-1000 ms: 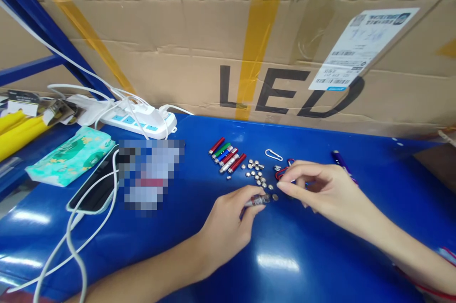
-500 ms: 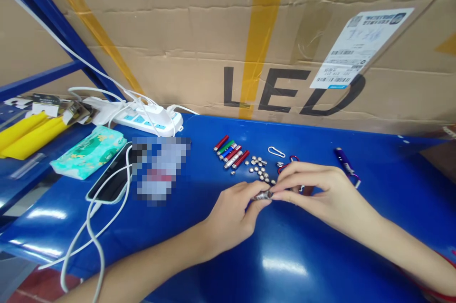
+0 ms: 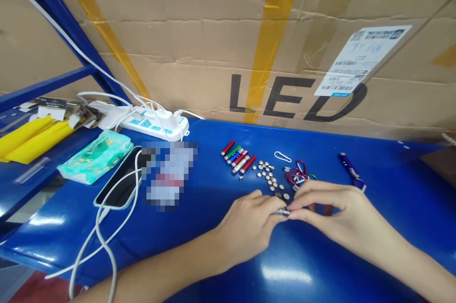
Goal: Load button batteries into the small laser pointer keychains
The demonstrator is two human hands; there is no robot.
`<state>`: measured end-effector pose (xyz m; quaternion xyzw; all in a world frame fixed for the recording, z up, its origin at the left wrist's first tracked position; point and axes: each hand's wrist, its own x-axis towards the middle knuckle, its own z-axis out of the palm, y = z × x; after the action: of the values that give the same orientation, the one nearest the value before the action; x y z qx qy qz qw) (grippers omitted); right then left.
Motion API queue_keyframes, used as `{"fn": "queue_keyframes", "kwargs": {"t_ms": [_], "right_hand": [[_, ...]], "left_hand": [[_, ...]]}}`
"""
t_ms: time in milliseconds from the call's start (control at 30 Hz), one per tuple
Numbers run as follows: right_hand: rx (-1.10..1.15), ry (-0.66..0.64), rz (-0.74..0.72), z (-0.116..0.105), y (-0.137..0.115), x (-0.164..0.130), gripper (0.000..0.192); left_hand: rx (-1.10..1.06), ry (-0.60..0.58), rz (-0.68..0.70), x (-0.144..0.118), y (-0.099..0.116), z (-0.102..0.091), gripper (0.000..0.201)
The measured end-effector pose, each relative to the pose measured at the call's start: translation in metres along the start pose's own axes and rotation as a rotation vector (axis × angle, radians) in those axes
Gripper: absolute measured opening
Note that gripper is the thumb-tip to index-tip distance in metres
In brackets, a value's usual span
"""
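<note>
My left hand (image 3: 251, 224) and my right hand (image 3: 331, 210) meet fingertip to fingertip over the blue table (image 3: 213, 255), both pinching a small silver-ended tube (image 3: 283, 212); most of it is hidden by fingers. Just beyond them lie several small silver button cells (image 3: 269, 175) scattered loose. A row of several little coloured tubes (image 3: 238, 156), red, green, blue and silver, lies further back. Coloured carabiner clips (image 3: 298, 175) sit behind my right hand, and a white clip (image 3: 282, 156) lies apart from them.
A purple pen light (image 3: 351, 170) lies at the right. At the left are a phone (image 3: 119, 184) with white cables, a green tissue pack (image 3: 94, 156) and a white power strip (image 3: 155, 122). A big cardboard box (image 3: 249, 42) marked LED walls the table's back.
My right hand came over to the tube in my left hand, and both now pinch it. Both hands sit a little closer to me than before.
</note>
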<state>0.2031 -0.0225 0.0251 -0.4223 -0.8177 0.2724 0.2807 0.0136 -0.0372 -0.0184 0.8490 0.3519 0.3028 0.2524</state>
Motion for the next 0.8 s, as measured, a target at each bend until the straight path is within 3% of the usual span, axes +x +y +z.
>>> {"fn": "queue_keyframes", "kwargs": {"t_ms": [200,333,433,600,800], "right_hand": [[0.28,0.047,0.257,0.025,0.008,-0.001,0.02],[0.694,-0.106,0.568,0.031,0.006,-0.002,0.033],[0.824,-0.178,0.732,0.03,0.001,0.0,0.036],[0.862,-0.186,0.81,0.029,0.001,0.001,0.039],[0.937,-0.206,0.812,0.027,0.012,-0.006,0.041]], "left_hand": [[0.268,0.062,0.172,0.003,-0.015,-0.002,0.026],[0.356,0.081,0.278,0.004,-0.014,-0.006,0.027],[0.413,0.025,0.347,0.005,-0.012,-0.012,0.028],[0.485,-0.016,0.384,0.008,-0.012,-0.019,0.025],[0.392,-0.088,0.291,0.01,-0.011,-0.018,0.022]]}}
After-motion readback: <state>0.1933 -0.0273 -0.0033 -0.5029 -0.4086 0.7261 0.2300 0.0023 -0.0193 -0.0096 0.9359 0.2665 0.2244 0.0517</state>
